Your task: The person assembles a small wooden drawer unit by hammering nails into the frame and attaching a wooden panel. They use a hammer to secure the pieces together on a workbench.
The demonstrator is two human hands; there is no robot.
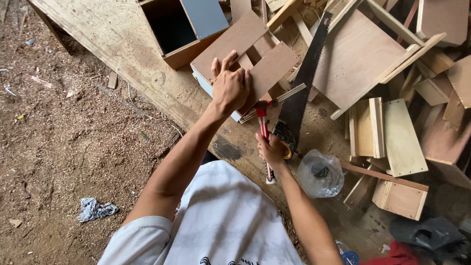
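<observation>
At frame centre, the left hand (229, 88) is pressing flat, fingers spread, on a brown board (267, 73); the right hand (271, 151) is gripping a red-handled hammer (263, 125) beside a handsaw (304, 83) on the bench (122, 39).

The hammer (263, 128) in the right hand (271, 149) has a red handle with a pale end and a red and grey head. Under the left hand (229, 87) the board (267, 68) is reddish brown with a whitish edge. Just right of the hands the saw (305, 78) has a dark grey, almost black blade. Right of the right hand lies a clear bag (321, 172) with dark contents. Above the left hand an open box (184, 27) shows a black inside and a grey-blue panel. Far left of the arms a grey rag (95, 208) lies on brown sawdust. The shirt (223, 221) is white with black print.
</observation>
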